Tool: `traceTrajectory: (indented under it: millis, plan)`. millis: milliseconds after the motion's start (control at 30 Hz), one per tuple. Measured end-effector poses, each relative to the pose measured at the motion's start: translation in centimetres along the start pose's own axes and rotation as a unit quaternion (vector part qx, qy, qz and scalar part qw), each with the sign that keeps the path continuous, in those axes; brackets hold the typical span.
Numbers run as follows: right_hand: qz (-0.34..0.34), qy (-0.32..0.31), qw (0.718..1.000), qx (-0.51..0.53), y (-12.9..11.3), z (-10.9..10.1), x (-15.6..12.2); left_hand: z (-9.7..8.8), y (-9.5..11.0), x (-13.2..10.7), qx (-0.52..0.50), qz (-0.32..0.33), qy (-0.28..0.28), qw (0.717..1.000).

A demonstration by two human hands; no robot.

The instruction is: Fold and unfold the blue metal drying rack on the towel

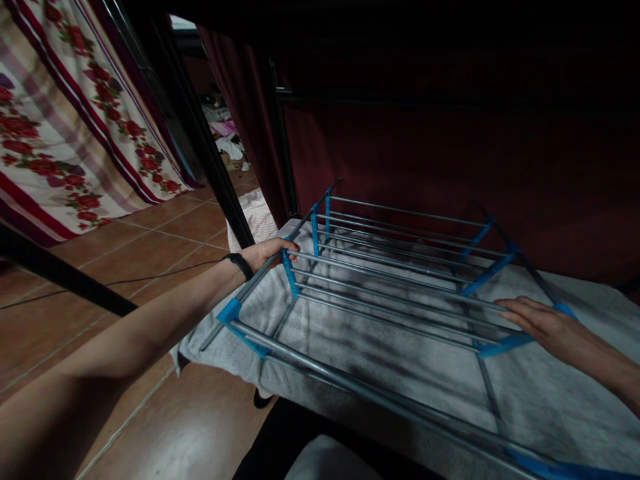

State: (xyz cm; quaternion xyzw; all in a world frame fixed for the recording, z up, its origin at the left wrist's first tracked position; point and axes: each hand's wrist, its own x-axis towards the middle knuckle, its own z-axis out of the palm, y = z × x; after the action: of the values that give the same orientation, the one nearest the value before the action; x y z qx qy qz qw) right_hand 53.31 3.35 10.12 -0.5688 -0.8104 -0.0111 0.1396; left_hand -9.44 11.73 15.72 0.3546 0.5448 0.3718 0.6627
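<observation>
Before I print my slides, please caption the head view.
Both hands on a blue-jointed metal rack over gray cloth.

The rack (395, 279) rests on the blanket (560, 400), between the left hand (274, 252) and the right hand (540, 325). A curtain (400, 150) hangs behind it. The floor (165, 250) extends to the left, past the post (206, 130); at its far end lie articles (230, 143), apparently clothes.

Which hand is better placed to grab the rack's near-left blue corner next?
Probably your left hand: it holds the rack on that side, nearer the blue corner; your right hand is opposite.
</observation>
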Motion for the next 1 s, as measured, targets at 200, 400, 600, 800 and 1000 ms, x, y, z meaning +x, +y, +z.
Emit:
traceTrajectory:
  millis: [200, 400, 600, 800, 1000]
  plan:
    - [-0.026, -0.038, 0.997, 0.067, 0.5, 0.0, 0.3, -0.5, 0.1, 0.2, 0.016, 0.008, 0.011, 1.0]
    - [0.021, -0.042, 0.993, 0.112, -0.2, -0.1, 0.3, -0.7, -0.2, 0.6, 0.022, 0.032, -0.016, 0.999]
    - [0.067, -0.063, 0.985, 0.147, -0.7, -0.1, 0.2, -0.6, -0.2, 0.6, 0.03, 0.035, -0.018, 0.999]
    - [0.064, -0.045, 0.991, 0.107, 0.1, -0.2, 0.0, -0.7, 0.1, 0.4, 0.04, 0.027, 0.008, 0.999]
    - [0.02, -0.041, 0.995, 0.09, 1.3, 0.4, 0.0, -0.2, 0.4, -0.2, 0.049, 0.019, 0.03, 0.998]
